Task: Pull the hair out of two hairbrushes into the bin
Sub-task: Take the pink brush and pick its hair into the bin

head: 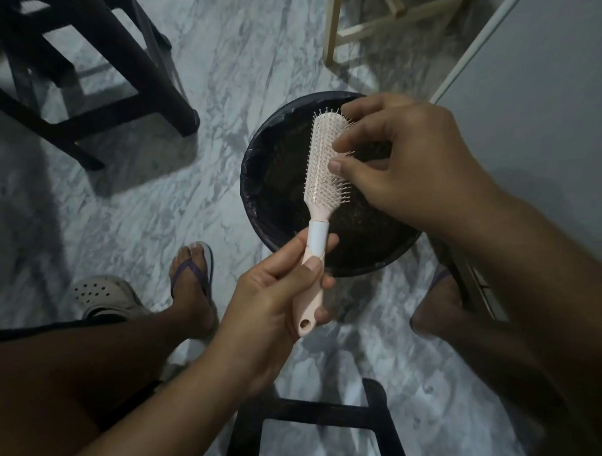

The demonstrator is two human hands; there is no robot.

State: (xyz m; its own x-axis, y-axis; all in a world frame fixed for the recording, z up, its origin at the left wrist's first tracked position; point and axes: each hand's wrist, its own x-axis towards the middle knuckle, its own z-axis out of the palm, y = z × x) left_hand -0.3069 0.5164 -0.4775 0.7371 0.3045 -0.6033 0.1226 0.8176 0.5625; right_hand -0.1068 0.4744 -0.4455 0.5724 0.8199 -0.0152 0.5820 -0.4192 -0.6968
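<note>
— Pink plastic paddle hairbrush (324,160), where is it?
— Above the round black lined bin (260,178); the left hand (273,295) grips its handle.
— And the right hand (407,163)?
— Its fingertips (336,166) pinch among the bristles.

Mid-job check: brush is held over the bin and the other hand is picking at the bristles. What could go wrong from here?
1. The left hand holds the brush only by its thin handle; a hard tug by the right hand could twist it loose, dropping it into the bin.
2. The brush handle sits over the bin's near rim, so pulled hair may land on the floor.
</note>
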